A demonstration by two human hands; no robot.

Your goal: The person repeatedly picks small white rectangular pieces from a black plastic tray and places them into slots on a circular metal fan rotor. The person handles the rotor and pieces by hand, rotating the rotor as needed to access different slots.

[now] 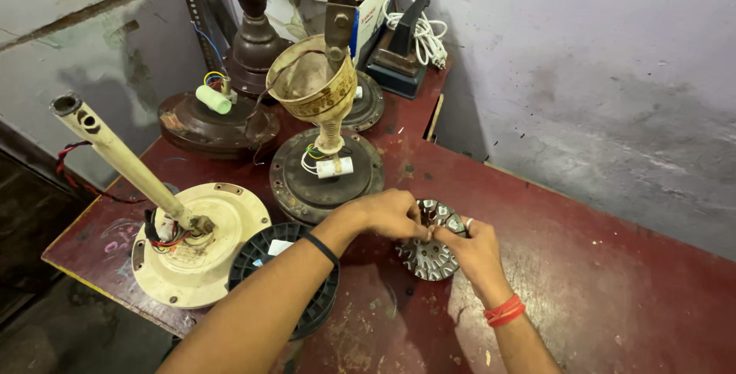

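Observation:
A round grey metal stator core point(429, 255) with slotted teeth lies on the red table point(598, 282). My left hand point(391, 214) rests on its upper left edge, fingers curled and pinching at the rim. My right hand point(469, 247), with a ring on one finger and a red thread on the wrist, grips the core's right side. The fingertips of both hands meet over the top of the core. What they pinch between them is too small to make out.
A cream ceiling fan motor with a long rod point(195, 243) lies at the left, beside a black plastic spool point(284, 266) under my left forearm. A brown fan motor with a cream canopy cup point(326, 167) stands behind. Further dark motors, a box and a coiled white cord point(422, 36) fill the back corner.

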